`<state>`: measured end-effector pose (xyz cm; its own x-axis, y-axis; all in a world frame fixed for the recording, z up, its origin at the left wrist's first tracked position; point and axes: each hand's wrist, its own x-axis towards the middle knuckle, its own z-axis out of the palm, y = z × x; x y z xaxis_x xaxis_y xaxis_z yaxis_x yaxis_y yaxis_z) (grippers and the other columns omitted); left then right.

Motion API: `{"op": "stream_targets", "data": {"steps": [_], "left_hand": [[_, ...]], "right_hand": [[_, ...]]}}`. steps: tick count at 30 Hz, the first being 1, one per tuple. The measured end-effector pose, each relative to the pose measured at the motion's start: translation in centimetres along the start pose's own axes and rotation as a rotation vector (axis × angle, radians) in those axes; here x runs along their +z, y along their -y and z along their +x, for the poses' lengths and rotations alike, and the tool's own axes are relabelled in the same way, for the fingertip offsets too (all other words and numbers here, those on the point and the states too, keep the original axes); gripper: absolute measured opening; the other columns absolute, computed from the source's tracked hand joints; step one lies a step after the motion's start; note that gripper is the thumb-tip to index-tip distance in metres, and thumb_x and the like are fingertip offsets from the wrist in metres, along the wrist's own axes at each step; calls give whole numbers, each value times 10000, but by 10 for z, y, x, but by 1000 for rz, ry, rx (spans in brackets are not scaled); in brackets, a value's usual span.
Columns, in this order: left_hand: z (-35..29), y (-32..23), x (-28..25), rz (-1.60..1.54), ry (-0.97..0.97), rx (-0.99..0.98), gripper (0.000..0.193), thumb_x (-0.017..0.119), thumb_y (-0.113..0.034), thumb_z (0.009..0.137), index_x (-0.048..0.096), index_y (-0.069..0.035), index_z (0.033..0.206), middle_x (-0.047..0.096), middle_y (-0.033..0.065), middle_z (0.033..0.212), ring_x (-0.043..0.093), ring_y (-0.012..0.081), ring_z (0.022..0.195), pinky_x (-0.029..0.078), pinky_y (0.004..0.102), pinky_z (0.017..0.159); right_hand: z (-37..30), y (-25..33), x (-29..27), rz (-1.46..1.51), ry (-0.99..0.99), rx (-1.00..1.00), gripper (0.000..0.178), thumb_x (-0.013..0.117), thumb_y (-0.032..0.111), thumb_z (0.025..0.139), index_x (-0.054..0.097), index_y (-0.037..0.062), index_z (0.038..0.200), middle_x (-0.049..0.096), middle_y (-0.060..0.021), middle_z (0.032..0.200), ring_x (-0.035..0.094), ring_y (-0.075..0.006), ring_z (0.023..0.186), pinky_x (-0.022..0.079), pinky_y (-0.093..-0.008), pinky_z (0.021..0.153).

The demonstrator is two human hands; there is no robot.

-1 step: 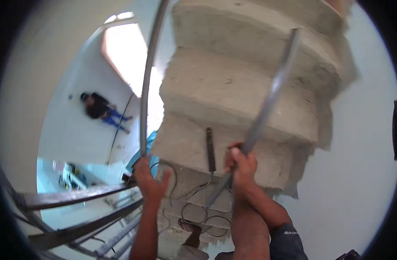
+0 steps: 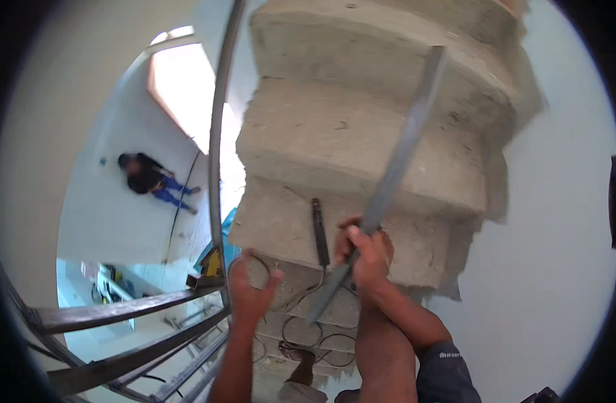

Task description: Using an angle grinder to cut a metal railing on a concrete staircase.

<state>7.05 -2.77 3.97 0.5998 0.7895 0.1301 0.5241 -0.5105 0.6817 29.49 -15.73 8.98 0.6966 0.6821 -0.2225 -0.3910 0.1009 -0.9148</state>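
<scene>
My right hand (image 2: 368, 258) is closed round a long grey metal bar (image 2: 405, 144), which slants across the concrete steps. Its upper end lies toward the far right, and its lower end reaches down past my hand. My left hand (image 2: 254, 289) is open, thumb apart from the fingers, beside the foot of a curved metal railing bar (image 2: 217, 134); it looks just clear of that bar. Between my hands, on a step, lies a black rod-shaped handle (image 2: 319, 232) with a cable (image 2: 301, 332) looping down the lower steps.
Rough concrete stairs (image 2: 348, 124) rise ahead, beside a pale wall (image 2: 550, 269) on the right. Metal railing bars (image 2: 120, 309) run along the left over a drop. A person (image 2: 150, 174) in dark top and blue trousers stands below. A bare foot (image 2: 298, 352) shows on a lower step.
My left hand has come off the railing bar and moved right and slightly down. My right hand still grips the metal bar, which has shifted a little left. The whole view has slid slightly.
</scene>
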Motion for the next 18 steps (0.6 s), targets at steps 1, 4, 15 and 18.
{"op": "stream_targets", "data": {"steps": [1, 4, 15, 18], "left_hand": [[-11, -23, 22, -232, 147, -48, 785, 841, -285, 791, 486, 37, 1413, 614, 215, 1309, 591, 337, 1238, 430, 441, 1068], [-7, -74, 72, -405, 367, 16, 792, 846, -282, 796, 482, 28, 1427, 634, 189, 1287, 605, 301, 1226, 447, 418, 1055], [67, -73, 113, 21, 456, 40, 535, 805, -389, 806, 585, -25, 1129, 678, 250, 907, 668, 459, 883, 510, 509, 768], [81, -90, 117, 253, 494, 36, 542, 783, -483, 832, 616, -6, 1029, 650, 225, 794, 663, 409, 770, 497, 490, 689]], "right_hand": [[3, -4, 2, 155, 25, 44, 317, 545, 291, 1009, 587, -5, 1115, 550, -56, 694, 564, -166, 623, 474, -312, 590], [18, -31, -14, 273, 38, 42, 351, 515, 321, 1031, 604, -5, 1125, 599, -59, 741, 598, -166, 675, 487, -308, 657], [-6, -19, -100, -358, -244, -126, 367, 662, 310, 997, 660, -23, 1152, 694, -44, 985, 619, -133, 892, 506, -296, 826], [-60, -36, -154, -60, -600, -232, 311, 650, 274, 1003, 654, -5, 1141, 685, -32, 931, 615, -116, 836, 515, -286, 775]]}}
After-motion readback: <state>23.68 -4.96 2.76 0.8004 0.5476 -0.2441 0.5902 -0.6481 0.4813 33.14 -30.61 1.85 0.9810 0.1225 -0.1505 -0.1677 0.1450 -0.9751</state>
